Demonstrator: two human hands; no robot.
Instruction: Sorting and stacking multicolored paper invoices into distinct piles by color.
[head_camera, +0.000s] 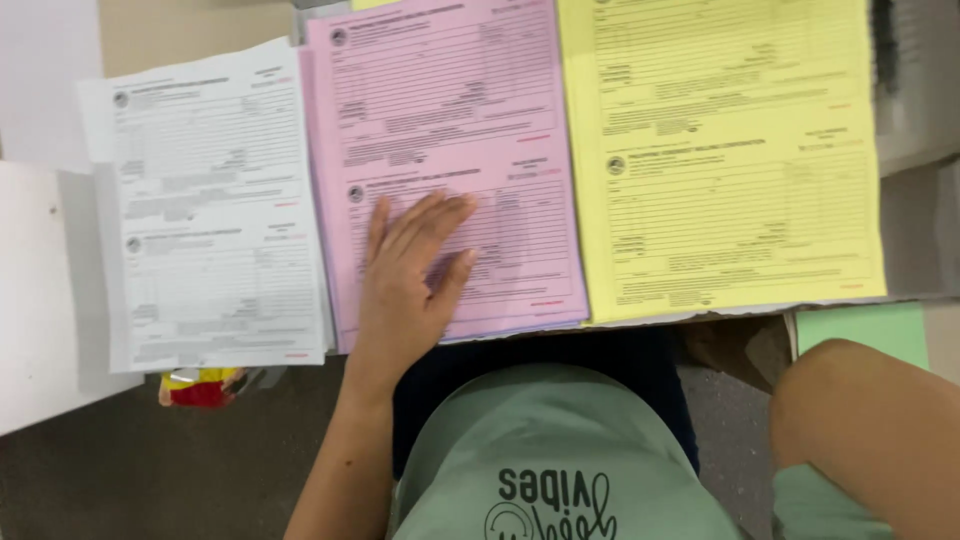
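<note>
Left hand (410, 275) flat on upright pink form stack (450, 150)

dark speckled floor (150, 470) beneath a white table edge (40, 300)

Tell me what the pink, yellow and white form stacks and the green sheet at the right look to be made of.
Pink stack, under the left hand: thin matte paper, with layered sheet edges at its lower border. Yellow stack: the same matte paper, lying flat, no gloss. White stack: plain printed paper, edges slightly fanned. Green sheet: probably paper or light card; too little shows to tell.
</note>
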